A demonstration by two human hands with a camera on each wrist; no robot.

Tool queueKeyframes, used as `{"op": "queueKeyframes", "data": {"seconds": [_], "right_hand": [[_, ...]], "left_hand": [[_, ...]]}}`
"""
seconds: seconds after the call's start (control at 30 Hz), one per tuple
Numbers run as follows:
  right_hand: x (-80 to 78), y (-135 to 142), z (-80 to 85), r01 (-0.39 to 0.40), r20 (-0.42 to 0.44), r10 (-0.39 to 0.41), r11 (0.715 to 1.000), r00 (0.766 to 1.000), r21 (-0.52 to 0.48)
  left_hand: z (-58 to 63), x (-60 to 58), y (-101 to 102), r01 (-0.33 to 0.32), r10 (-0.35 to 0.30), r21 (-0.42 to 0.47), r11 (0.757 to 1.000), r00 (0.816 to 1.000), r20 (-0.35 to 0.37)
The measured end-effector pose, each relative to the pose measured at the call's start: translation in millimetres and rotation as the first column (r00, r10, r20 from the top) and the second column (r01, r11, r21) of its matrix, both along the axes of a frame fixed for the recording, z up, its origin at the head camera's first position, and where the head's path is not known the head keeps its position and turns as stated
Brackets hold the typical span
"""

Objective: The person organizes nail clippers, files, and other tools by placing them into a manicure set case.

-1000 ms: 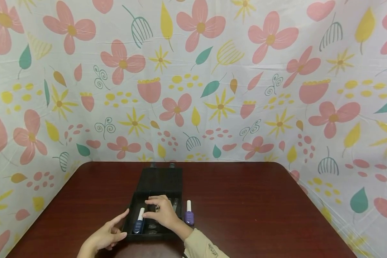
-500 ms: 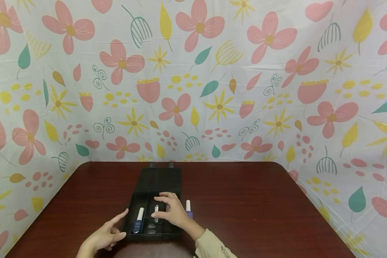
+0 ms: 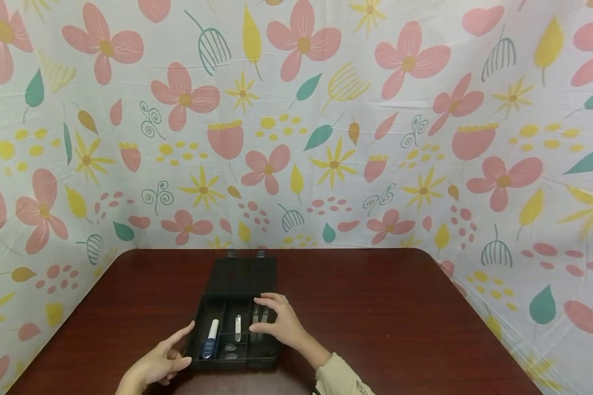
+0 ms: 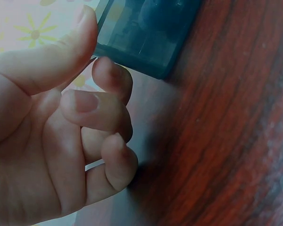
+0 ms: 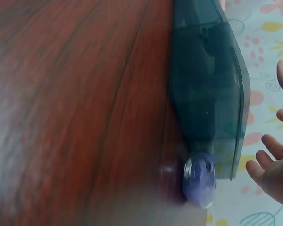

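An open black box [image 3: 262, 363] with compartments stands on the table. My left hand [image 3: 154, 363] touches its left wall with a stretched index finger, the thumb at the front corner; the other fingers curl loosely in the left wrist view. My right hand [image 3: 285, 323] hovers over the right compartment, its fingers spread with nothing between them in the right wrist view. Two slim grey metal pieces [image 3: 256, 312] lie there, partly hidden by it. A silver nail clipper [image 3: 238, 327] lies in the middle compartment. A dark blue nail polish bottle [image 3: 209, 346] with white cap leans in the left one.
Small clear oval pieces [image 3: 231, 347] lie in the front middle compartment. The box's lid [image 3: 244, 274] lies folded back behind it. A purple nail polish bottle [image 5: 198, 181] stands beside the box's right wall, hidden in the head view. A patterned cloth [image 3: 296, 109] hangs behind the table.
My right hand has moved right, from over the middle compartment to over the right one, uncovering the nail clipper and covering the purple bottle. My left hand has stayed at the box.
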State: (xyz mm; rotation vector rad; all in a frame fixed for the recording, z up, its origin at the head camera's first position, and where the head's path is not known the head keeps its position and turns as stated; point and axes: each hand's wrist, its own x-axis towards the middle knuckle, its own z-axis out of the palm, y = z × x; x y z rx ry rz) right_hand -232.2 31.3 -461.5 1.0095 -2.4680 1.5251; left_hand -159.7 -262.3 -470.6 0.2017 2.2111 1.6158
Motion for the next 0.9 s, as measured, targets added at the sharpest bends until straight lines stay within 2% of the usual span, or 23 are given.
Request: {"op": "queueKeyframes", "data": {"seconds": [0.33, 0.73, 0.9], "right_hand": [[-2.9, 24, -6.3, 0.054, -0.024, -0.054, 0.998, 0.998, 0.028], [-12.1, 55, -14.2, 0.034, -0.029, -0.032, 0.995, 0.999, 0.098], [-14.2, 61, -15.0, 0.001, 0.015, -0.003, 0.990, 1.000, 0.141]], "left_hand": [[-0.4, 0.3, 0, 0.009, -0.009, -0.011, 1.000, 1.000, 0.007], [-2.5, -1.5, -2, 0.045, -0.045, 0.020, 0.999, 0.999, 0.013], [-3.3, -1.9, -2, 0.042, -0.042, 0.021, 0.999, 0.999, 0.019]]}}
